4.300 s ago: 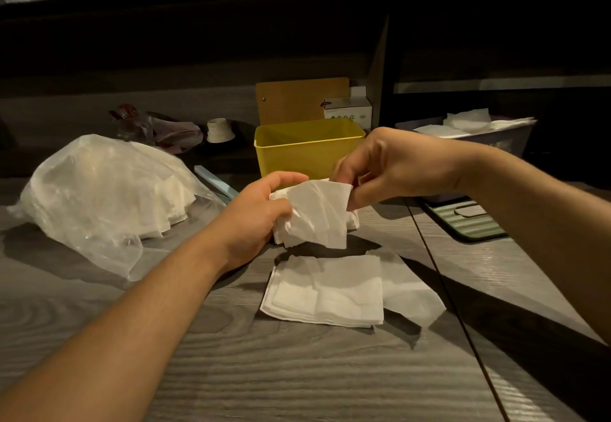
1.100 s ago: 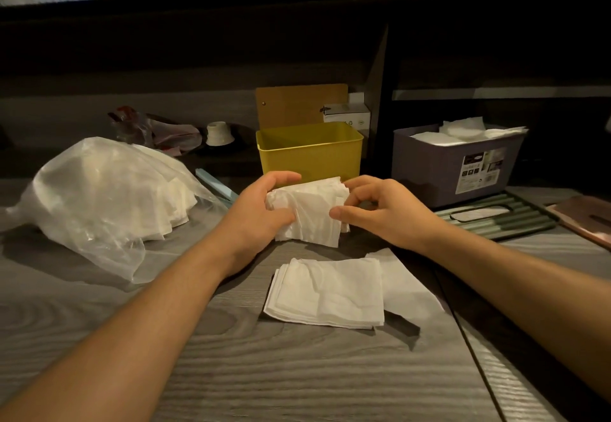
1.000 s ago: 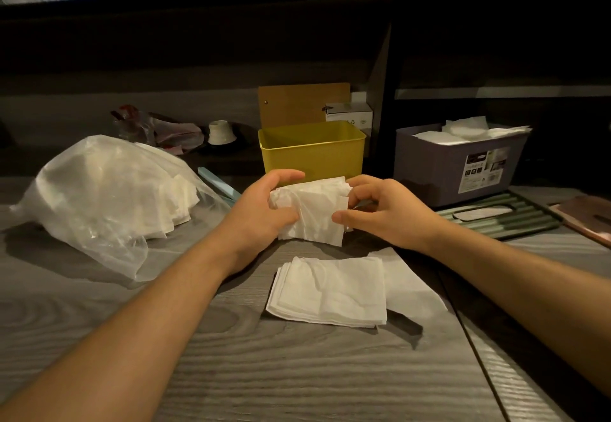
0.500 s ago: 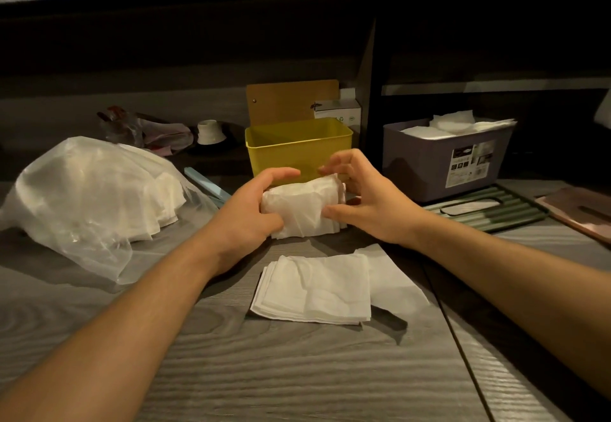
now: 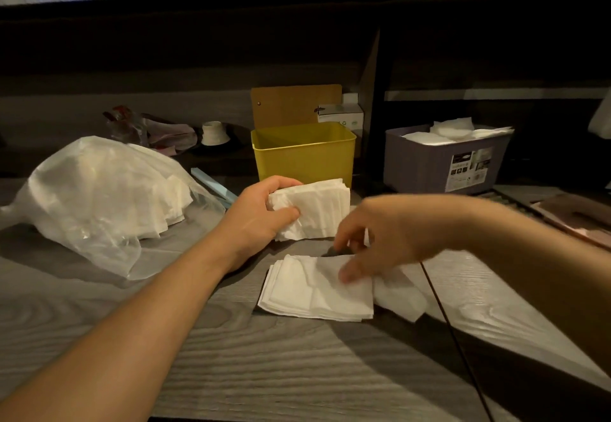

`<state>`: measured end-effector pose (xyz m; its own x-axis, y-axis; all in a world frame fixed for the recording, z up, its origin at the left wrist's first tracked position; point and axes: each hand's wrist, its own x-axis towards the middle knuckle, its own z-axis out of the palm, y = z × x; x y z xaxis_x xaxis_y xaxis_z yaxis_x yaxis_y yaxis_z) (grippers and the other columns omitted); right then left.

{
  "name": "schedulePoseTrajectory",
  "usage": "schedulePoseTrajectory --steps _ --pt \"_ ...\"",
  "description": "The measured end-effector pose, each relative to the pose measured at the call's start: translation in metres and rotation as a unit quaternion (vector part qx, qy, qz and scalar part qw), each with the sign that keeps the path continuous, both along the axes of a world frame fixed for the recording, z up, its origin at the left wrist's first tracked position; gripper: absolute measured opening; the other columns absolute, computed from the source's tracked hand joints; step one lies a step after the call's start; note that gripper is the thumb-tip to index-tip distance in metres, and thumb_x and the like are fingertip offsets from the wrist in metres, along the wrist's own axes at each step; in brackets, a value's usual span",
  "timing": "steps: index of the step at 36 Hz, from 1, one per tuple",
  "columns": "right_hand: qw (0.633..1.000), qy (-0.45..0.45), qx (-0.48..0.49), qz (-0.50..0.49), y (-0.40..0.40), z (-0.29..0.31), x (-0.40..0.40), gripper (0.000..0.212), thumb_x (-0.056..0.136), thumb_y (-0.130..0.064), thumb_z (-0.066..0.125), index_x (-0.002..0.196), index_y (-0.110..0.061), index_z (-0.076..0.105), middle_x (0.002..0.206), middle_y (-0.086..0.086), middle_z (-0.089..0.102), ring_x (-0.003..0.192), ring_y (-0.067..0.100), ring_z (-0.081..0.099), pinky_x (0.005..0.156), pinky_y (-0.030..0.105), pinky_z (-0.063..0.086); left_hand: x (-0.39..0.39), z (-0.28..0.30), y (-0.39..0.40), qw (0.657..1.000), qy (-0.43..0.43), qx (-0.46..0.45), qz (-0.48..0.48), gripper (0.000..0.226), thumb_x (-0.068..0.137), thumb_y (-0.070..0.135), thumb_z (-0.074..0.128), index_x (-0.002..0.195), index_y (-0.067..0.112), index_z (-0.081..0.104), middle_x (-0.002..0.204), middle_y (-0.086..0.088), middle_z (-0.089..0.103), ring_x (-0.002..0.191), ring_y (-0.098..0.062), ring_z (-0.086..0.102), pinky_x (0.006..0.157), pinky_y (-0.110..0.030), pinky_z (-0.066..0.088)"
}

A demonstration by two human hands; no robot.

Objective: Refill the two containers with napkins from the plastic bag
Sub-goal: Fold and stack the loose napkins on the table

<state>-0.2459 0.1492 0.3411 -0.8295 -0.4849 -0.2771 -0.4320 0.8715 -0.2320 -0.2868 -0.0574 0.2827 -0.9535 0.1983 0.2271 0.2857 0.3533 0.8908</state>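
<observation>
Grey wood-grain table (image 5: 231,372). Plastic bag (image 5: 99,196) of napkins slumped at left. Purple container (image 5: 429,163) far right, napkins heaped to its rim; yellow container (image 5: 304,153) centre, just behind the hands. Flat napkin stack (image 5: 314,289) near table centre, loose napkin (image 5: 400,292) beside it. Left hand (image 5: 258,220) gripping folded napkin bundle (image 5: 317,210), fingers curled round it. Right hand (image 5: 383,233) blurred over the flat stack, fingertips (image 5: 347,276) touching top sheet; grip cannot be told.
</observation>
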Motion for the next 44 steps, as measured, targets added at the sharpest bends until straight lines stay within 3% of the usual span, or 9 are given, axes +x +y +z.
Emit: schedulePoseTrajectory --steps 3,10,14,19,23,29,33,36,44 --pt "0.999 -0.014 -0.025 -0.018 -0.001 -0.011 0.008 0.045 0.085 -0.048 0.074 0.127 -0.035 0.062 0.094 -0.023 0.054 0.084 0.002 0.054 0.069 0.017 0.042 0.001 0.000 0.001 1.000 0.005 -0.007 -0.001 0.036 0.094 0.002 0.065 0.122 0.023 0.064 0.107 0.004 0.069 0.088 -0.007 0.068 0.067 -0.018 0.057" --pt "0.986 0.055 -0.151 -0.038 -0.001 -0.029 0.010 0.015 0.088 -0.038 0.074 0.102 -0.033 0.070 0.101 -0.020 0.060 0.090 -0.001 0.056 0.078 0.016 0.047 0.004 0.001 0.000 1.000 0.011 -0.002 -0.012 0.035 0.093 0.000 0.064 0.122 0.019 0.064 0.104 -0.001 0.070 0.078 0.000 0.067 0.062 -0.016 0.053" --pt "0.956 0.089 -0.274 -0.056 0.003 -0.035 0.002 0.009 0.088 -0.033 0.074 0.096 -0.032 0.069 0.110 -0.017 0.065 0.102 0.000 0.059 0.094 0.030 0.052 0.002 0.002 -0.001 1.000 -0.023 0.012 -0.014 0.034 0.094 0.003 0.064 0.121 0.025 0.064 0.109 -0.001 0.070 0.093 -0.015 0.071 0.072 -0.030 0.061" --pt "0.905 0.147 -0.386 -0.103 0.010 -0.043 -0.009 0.006 0.092 -0.029 0.071 0.092 -0.024 0.067 0.086 -0.012 0.066 0.076 -0.002 0.060 0.066 0.016 0.045 0.001 0.002 0.000 0.997 -0.057 0.046 -0.022 0.023 0.099 0.015 0.061 0.118 0.027 0.067 0.110 -0.002 0.070 0.095 -0.021 0.071 0.069 -0.031 0.059" --pt "0.883 0.167 -0.421 -0.123 0.014 -0.049 -0.017 0.007 0.093 -0.027 0.070 0.093 -0.021 0.068 0.087 -0.006 0.069 0.079 0.008 0.064 0.065 0.027 0.053 0.001 0.003 0.001 0.997 -0.067 0.041 -0.016 0.022 0.105 0.023 0.051 0.116 0.029 0.068 0.110 -0.002 0.070 0.091 -0.018 0.068 0.064 -0.027 0.053" --pt "0.873 0.177 -0.432 -0.139 0.008 -0.055 -0.027 0.007 0.093 -0.029 0.070 0.093 -0.023 0.067 0.089 -0.007 0.068 0.082 0.011 0.065 0.068 0.031 0.059 0.006 0.008 0.005 0.991 -0.089 0.096 -0.036 0.045 0.091 0.061 0.046 0.117 0.031 0.069 0.118 -0.003 0.069 0.108 -0.023 0.067 0.091 -0.042 0.055" --pt "0.880 0.165 -0.424 -0.138 0.004 -0.058 -0.030 0.008 0.093 -0.029 0.070 0.093 -0.022 0.066 0.087 -0.006 0.068 0.078 0.011 0.065 0.062 0.026 0.053 0.006 0.003 0.003 0.998 -0.018 -0.004 -0.052 0.047 0.086 0.028 0.075 0.129 0.032 0.058 0.117 0.005 0.065 0.100 -0.009 0.068 0.080 -0.028 0.060" --pt "0.884 0.140 -0.422 -0.146 0.008 -0.055 -0.030 0.010 0.093 -0.030 0.070 0.098 -0.022 0.067 0.091 -0.006 0.070 0.083 0.010 0.069 0.072 0.029 0.061 0.005 0.001 0.001 0.999 -0.004 -0.015 -0.037 0.048 0.090 0.008 0.072 0.131 0.029 0.058 0.117 0.006 0.065 0.102 -0.010 0.067 0.082 -0.031 0.061" --pt "0.896 0.072 -0.408 -0.162 0.016 -0.052 -0.026 0.010 0.091 -0.028 0.072 0.097 -0.020 0.074 0.088 -0.004 0.076 0.084 0.011 0.072 0.082 0.032 0.061 0.006 0.003 0.001 0.999 -0.005 0.039 -0.032 0.047 0.091 -0.002 0.066 0.129 0.024 0.059 0.118 0.001 0.065 0.097 -0.008 0.068 0.073 -0.024 0.059"
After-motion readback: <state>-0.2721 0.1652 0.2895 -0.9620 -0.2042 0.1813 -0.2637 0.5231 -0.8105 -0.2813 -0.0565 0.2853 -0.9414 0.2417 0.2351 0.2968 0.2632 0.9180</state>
